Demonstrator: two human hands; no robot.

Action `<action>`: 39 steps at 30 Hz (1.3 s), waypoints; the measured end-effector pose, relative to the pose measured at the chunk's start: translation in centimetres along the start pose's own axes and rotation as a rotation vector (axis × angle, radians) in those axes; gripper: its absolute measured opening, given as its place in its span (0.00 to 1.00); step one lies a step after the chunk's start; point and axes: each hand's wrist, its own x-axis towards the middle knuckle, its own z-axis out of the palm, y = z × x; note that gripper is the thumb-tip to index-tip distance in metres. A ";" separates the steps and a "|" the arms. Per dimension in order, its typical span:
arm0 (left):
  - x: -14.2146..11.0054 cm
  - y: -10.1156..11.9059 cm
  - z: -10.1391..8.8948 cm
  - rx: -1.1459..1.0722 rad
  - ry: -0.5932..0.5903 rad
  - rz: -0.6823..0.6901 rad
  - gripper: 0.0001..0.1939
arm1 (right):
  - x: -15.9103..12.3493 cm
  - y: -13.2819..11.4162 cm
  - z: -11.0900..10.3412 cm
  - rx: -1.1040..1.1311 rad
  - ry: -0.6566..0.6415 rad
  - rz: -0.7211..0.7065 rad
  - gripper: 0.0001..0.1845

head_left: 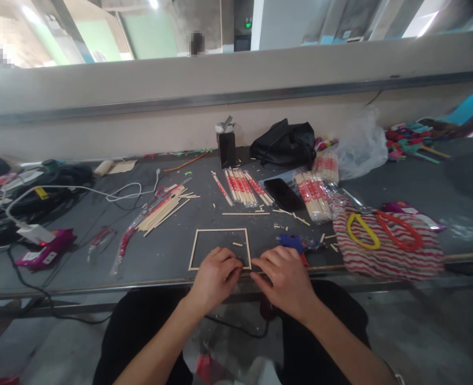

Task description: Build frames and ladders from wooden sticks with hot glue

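A rectangular frame of thin wooden sticks [221, 230] lies flat near the table's front edge. My left hand [219, 271] is closed over its front side, fingertips on the stick close to the right front corner. At that same corner, my right hand [287, 275] has thumb and index finger against the frame from the right. A short stick piece [237, 244] rests inside the rectangle. Behind the frame lies a loose stick [245, 214]. A blue tool [291, 242], perhaps a glue gun, lies just beyond my right hand, partly hidden by it.
Loose chopsticks [162, 211] lie at left; wrapped ones [241, 187] lie behind. Further right are a phone [283, 193], more wrapped chopsticks [313, 195] and scissors [397, 230] on striped cloth [389, 262]. A black bag [284, 143] stands against the wall. A white cable [79, 187] crosses the left side.
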 end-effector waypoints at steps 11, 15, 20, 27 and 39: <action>0.1 -0.1 0.1 0.013 0.007 0.021 0.08 | 0.2 0.0 -0.2 -0.009 -0.001 -0.026 0.09; 0.1 -0.1 0.0 0.018 0.002 0.021 0.07 | 0.3 0.0 -0.1 0.008 -0.005 -0.024 0.08; 0.2 0.1 -0.1 0.017 -0.011 0.024 0.08 | 0.3 0.0 -0.1 0.024 -0.004 -0.026 0.09; 0.2 0.1 -0.1 0.017 -0.013 0.027 0.08 | 0.4 0.0 -0.1 0.031 -0.003 -0.023 0.08; 0.1 0.1 -0.1 0.012 -0.006 0.028 0.08 | 0.3 -0.1 0.0 0.038 -0.004 -0.020 0.08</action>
